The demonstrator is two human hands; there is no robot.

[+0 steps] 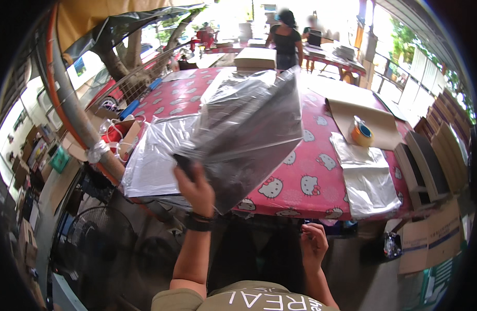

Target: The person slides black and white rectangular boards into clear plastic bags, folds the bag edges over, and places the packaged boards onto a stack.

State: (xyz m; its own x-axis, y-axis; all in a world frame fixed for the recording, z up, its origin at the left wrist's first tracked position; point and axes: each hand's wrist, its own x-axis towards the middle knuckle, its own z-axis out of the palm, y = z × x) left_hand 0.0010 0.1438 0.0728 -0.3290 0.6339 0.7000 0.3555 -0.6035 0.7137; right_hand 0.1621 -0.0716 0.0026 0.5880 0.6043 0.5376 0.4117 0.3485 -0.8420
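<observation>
My left hand (pixel 196 193) grips the lower left corner of a dark flat board in a clear plastic sleeve (pixel 248 137). The sleeved board is tilted above the table and somewhat smeared by motion. Under and behind it lie more shiny plastic-wrapped sheets, with a white plastic-covered stack (pixel 158 160) to the left. Just off the table's front edge is my right hand (pixel 313 244), its fingers curled in; whether anything is between them does not show.
A patterned pink cloth covers the table (pixel 287 189). To the right lie clear plastic bags (pixel 365 179), a tape roll (pixel 361 135) and brown paper (pixel 352 114). Boards (pixel 427 160) lean at the right edge. A fan (pixel 101 238) stands lower left. Two people are farther back.
</observation>
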